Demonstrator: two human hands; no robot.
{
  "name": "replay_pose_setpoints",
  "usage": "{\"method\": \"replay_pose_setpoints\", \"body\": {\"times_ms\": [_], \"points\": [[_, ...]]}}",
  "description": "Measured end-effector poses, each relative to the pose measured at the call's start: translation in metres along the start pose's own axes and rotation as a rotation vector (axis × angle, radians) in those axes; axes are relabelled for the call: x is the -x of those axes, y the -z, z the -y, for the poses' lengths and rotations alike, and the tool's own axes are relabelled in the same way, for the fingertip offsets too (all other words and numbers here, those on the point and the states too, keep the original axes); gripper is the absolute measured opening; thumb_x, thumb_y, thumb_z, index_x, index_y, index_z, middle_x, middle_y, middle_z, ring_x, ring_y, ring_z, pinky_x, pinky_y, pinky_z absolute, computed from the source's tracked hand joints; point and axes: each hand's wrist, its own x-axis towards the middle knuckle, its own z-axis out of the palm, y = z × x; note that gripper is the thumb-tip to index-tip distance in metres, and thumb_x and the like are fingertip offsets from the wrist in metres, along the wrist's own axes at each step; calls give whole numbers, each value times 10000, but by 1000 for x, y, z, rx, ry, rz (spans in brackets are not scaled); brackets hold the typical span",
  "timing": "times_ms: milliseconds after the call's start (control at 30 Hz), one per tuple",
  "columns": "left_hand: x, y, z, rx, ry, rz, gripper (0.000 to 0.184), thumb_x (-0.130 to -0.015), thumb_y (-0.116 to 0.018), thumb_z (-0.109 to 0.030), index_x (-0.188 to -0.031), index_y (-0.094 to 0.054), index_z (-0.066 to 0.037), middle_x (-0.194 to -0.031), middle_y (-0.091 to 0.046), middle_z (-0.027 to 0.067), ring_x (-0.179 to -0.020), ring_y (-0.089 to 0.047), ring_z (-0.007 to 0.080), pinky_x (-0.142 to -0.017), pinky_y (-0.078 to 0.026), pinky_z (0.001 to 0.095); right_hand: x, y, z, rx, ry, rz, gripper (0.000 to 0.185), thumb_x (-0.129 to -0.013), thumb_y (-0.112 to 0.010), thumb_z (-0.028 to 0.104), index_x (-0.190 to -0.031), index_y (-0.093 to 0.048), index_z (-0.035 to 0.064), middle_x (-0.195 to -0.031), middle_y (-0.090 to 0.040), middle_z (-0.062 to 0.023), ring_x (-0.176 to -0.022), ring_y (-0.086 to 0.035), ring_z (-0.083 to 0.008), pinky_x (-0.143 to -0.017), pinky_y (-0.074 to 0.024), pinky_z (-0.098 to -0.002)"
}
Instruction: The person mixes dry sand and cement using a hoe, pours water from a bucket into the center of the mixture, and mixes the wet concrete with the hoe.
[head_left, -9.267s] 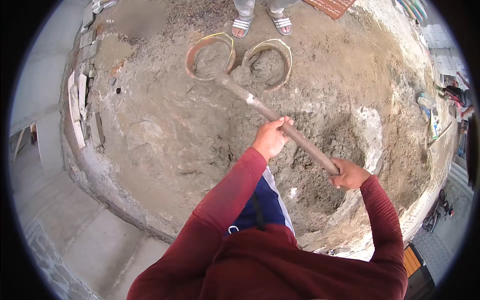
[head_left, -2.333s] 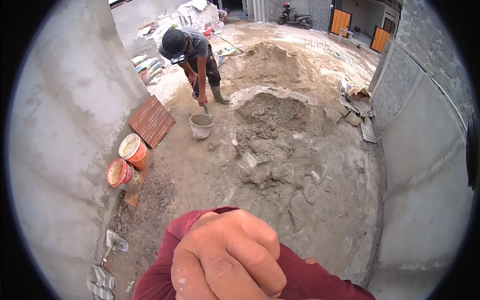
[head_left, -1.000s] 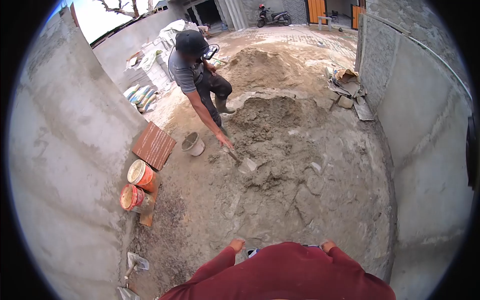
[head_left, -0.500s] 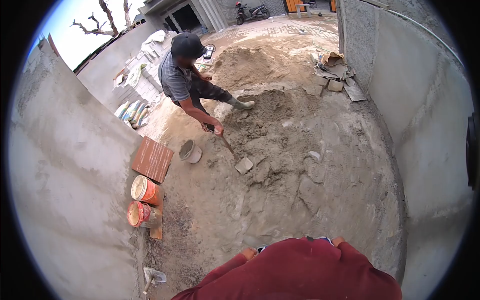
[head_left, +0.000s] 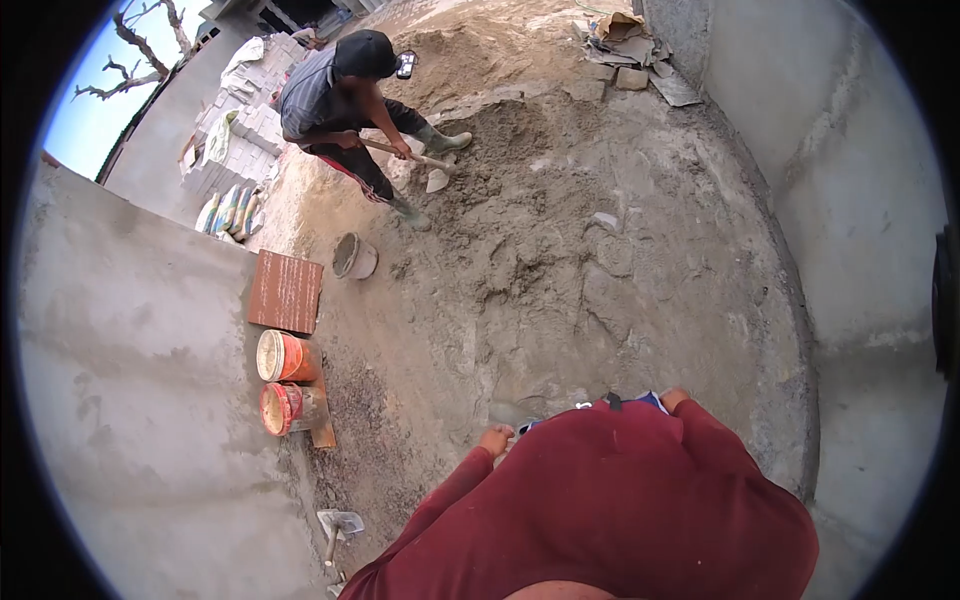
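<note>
mix (head_left: 535, 205) on rough ground (head_left: 390, 340), hoe (head_left: 428, 160) at its edge

head view.
- left hand (head_left: 495, 440): low, beside the red shirt (head_left: 600, 490); fingers look curled, no tool seen in them; whether closed, cannot tell.
- right hand (head_left: 674, 399): low, other side of the shirt, partly hidden; grip cannot be told.
- mix: heaped ahead of both hands, apart from them.
- hoe: gripped two-handed by a co-worker (head_left: 310, 105), blade (head_left: 437, 181) between two boots (head_left: 447, 140).
- risks, judged: a stray stroke could nick a boot, blade being so near; slick mix could slide a foot; a backward step could tip the grey bucket (head_left: 357, 257).
- surface: uneven, smeared grey, seemingly damp.
- room: open yard between left wall (head_left: 130, 400) and right wall (head_left: 870, 250); orange bucket (head_left: 292, 357) and red bucket (head_left: 292, 409) by the left wall, near a red panel (head_left: 285, 290); blocks (head_left: 245, 140) and sacks (head_left: 232, 212) farther off.
</note>
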Motion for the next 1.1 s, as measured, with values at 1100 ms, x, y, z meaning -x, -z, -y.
{"method": "replay_pose_setpoints", "body": {"times_ms": [1100], "points": [[-7,-28,-2,43,-37,-127,302,-912,-559,-309,-867,-666,-31,-761,-678,130,-639,-679,236,-591,-515,406,13,23,-32,14,164,-116,226,-886,-572,223,-967,-767,141,-1037,-739,-125,-1011,-697,-320,-889,-543,-457]]}}
